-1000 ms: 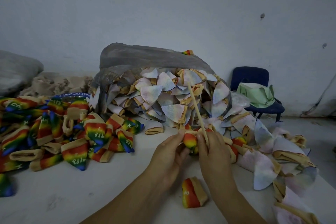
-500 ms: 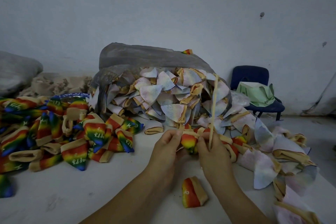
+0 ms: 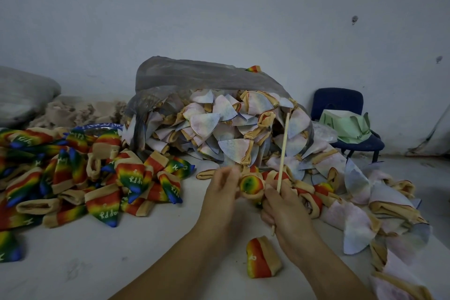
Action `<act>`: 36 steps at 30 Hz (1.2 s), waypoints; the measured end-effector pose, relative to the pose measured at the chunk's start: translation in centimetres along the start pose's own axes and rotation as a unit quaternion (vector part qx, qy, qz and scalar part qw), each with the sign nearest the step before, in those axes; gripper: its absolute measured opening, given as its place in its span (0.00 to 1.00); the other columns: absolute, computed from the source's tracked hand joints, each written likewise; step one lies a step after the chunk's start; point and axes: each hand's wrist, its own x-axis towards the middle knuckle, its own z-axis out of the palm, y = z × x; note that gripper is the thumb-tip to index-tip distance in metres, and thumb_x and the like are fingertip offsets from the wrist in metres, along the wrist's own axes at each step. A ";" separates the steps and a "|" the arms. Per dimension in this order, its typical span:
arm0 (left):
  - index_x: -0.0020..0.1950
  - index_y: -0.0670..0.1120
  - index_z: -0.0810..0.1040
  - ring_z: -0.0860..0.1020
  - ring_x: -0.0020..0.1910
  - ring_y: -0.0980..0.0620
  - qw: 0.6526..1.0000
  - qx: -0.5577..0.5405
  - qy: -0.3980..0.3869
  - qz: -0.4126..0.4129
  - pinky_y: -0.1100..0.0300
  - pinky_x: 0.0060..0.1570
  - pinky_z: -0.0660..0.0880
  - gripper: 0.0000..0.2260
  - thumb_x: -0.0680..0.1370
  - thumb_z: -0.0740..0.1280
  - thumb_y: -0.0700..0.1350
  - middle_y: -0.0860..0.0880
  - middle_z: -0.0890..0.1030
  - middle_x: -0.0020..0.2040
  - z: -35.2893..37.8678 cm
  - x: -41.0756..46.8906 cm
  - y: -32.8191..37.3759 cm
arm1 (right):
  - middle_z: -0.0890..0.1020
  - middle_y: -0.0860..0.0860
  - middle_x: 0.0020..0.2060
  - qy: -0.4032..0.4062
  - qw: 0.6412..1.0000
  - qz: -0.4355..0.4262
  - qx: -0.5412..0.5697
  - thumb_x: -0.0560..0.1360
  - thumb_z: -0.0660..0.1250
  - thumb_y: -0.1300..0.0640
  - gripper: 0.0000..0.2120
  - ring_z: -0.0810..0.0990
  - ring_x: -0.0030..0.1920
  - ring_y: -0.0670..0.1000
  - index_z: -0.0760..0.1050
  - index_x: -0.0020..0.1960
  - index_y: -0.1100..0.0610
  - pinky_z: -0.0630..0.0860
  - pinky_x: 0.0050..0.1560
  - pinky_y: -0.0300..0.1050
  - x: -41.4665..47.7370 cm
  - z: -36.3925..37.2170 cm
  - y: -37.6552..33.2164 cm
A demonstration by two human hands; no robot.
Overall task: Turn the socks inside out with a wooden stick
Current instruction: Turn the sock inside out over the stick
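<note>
A person's left hand [image 3: 225,192] pinches a rainbow sock [image 3: 251,185] above the table [image 3: 85,263], while the right hand [image 3: 287,214] grips both it and an upright wooden stick [image 3: 283,151].

A pale, perhaps dusty table [image 3: 97,263] holds heaped rainbow socks [image 3: 73,178], a plastic bag [image 3: 194,78] spilling pale socks [image 3: 219,124], and one loose sock [image 3: 261,260].

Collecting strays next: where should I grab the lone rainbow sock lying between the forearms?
Probably its tan cuff, from the right. On the lone rainbow sock that thick band faces right and looks raised off the table, giving an edge to pinch.
</note>
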 end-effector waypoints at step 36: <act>0.62 0.41 0.79 0.81 0.60 0.47 0.962 -0.224 -0.092 -0.129 0.54 0.53 0.80 0.21 0.77 0.64 0.54 0.42 0.82 0.61 -0.7 0.5 0.1 | 0.66 0.43 0.24 -0.052 0.982 -0.049 -0.173 0.76 0.64 0.49 0.11 0.62 0.24 0.41 0.69 0.37 0.50 0.62 0.25 0.33 -0.9 0.7 0.5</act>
